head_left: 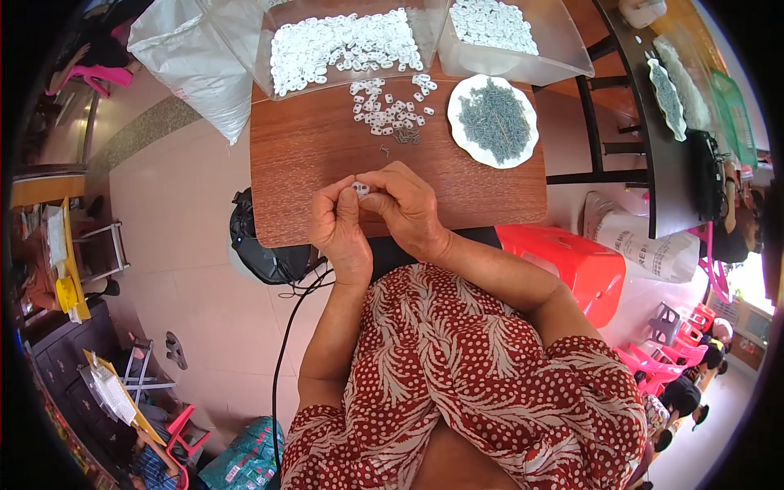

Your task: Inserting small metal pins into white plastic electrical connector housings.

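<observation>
Red cloth with pale leaf shapes and dots, my blouse (457,359), fills the lower middle of the view. Beyond it stands the brown wood-grained table (302,163), with a clear bin (262,69) of white pieces at its far edge and a second bin (506,65) of them to the right. By the table's near right corner is a red stool (572,261). On the table's right side sits a white wavy-rimmed plate (469,149) heaped with thin grey pins (495,121). My left hand (341,224) and right hand (408,208) are together over the near part of the table, their fingertips pinching one small white piece (360,189) with dark holes between them. Past them lies a loose scatter of white pieces (388,110), and beside it, smallest of all, a few dark bits (407,136).
</observation>
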`<state>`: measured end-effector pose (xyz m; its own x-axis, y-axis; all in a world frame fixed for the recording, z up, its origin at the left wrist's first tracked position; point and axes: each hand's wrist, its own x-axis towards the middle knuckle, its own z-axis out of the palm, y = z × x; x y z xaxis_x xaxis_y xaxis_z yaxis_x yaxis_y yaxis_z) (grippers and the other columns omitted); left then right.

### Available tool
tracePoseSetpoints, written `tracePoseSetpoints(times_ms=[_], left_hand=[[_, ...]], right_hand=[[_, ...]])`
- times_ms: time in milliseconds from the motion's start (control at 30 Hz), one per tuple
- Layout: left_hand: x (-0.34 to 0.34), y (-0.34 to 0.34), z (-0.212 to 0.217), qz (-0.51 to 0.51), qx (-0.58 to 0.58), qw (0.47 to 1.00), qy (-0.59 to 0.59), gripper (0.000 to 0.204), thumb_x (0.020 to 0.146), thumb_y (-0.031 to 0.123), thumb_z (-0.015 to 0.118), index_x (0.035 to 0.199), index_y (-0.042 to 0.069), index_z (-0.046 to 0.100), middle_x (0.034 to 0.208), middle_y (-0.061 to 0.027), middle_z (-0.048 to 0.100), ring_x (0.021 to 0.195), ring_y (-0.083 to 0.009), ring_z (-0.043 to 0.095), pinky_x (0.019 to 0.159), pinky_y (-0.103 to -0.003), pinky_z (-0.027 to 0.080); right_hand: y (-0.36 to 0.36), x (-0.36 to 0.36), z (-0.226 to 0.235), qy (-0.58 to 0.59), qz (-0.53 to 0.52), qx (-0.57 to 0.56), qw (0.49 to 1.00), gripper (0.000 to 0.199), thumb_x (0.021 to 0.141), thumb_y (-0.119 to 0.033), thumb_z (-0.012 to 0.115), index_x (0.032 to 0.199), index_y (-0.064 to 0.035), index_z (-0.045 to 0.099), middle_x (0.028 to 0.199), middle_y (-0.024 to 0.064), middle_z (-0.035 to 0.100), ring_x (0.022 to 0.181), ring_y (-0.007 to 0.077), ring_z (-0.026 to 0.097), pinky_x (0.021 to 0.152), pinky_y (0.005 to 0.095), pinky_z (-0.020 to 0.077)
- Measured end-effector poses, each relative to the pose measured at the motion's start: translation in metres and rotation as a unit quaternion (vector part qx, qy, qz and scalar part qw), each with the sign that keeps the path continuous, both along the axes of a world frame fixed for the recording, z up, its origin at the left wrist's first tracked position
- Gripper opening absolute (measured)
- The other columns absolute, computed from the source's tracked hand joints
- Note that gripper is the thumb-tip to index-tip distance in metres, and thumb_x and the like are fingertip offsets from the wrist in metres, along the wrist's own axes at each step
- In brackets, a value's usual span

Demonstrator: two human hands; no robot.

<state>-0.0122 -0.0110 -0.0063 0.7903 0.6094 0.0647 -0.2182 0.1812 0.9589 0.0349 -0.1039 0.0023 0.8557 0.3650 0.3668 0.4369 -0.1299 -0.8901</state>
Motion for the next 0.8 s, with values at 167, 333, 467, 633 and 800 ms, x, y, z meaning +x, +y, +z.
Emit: tracePoseSetpoints(times_ms=[167,333,467,633,800], left_hand=[[-0.001,0.011,0.007,-0.036,0.006,0.999,0.02,0.018,0.089,0.014,0.058,0.097,-0.002,0.059,0.092,-0.0024,0.058,0.08,-0.0074,0.052,0.073,-0.019,0.044],[-0.003,0.016,0.017,-0.092,-0.112,0.989,-0.001,0.021,0.087,0.011,0.06,0.103,-0.003,0.059,0.095,-0.0046,0.06,0.083,-0.0092,0.055,0.074,-0.02,0.045],[0.0,0.011,0.017,-0.075,-0.13,0.989,-0.02,0.022,0.087,0.009,0.06,0.104,-0.003,0.059,0.097,-0.0058,0.06,0.086,-0.0105,0.055,0.077,-0.021,0.046],[-0.002,0.005,0.01,-0.021,-0.081,0.996,-0.034,0.02,0.087,0.01,0.059,0.101,-0.004,0.061,0.097,-0.006,0.06,0.086,-0.0107,0.055,0.079,-0.023,0.045],[-0.004,-0.001,0.01,0.01,-0.006,1.0,-0.02,0.022,0.091,0.014,0.054,0.103,-0.004,0.059,0.097,-0.0055,0.058,0.086,-0.0105,0.054,0.079,-0.023,0.044]], right_hand=[[0.002,-0.003,0.006,0.125,0.0,0.046,0.991,0.024,0.076,0.006,0.062,0.099,0.0001,0.061,0.086,0.0051,0.055,0.077,0.0125,0.054,0.065,0.0241,0.0449],[0.003,0.002,0.004,0.068,0.011,0.075,0.995,0.022,0.073,0.002,0.065,0.094,-0.0025,0.062,0.08,0.0068,0.055,0.07,0.0176,0.053,0.06,0.027,0.0434],[0.005,-0.001,0.005,0.104,0.008,0.097,0.99,0.022,0.073,0.002,0.065,0.095,-0.0022,0.061,0.081,0.0074,0.055,0.071,0.0181,0.053,0.06,0.0274,0.0436],[0.008,-0.002,0.005,0.031,-0.012,0.077,0.996,0.025,0.073,0.002,0.066,0.097,-0.0015,0.06,0.081,0.0082,0.055,0.071,0.0193,0.053,0.06,0.028,0.0438],[0.009,0.001,0.004,-0.066,-0.017,0.047,0.997,0.026,0.071,0.003,0.066,0.096,-0.0002,0.059,0.08,0.0099,0.055,0.07,0.0229,0.053,0.059,0.0299,0.0441]])
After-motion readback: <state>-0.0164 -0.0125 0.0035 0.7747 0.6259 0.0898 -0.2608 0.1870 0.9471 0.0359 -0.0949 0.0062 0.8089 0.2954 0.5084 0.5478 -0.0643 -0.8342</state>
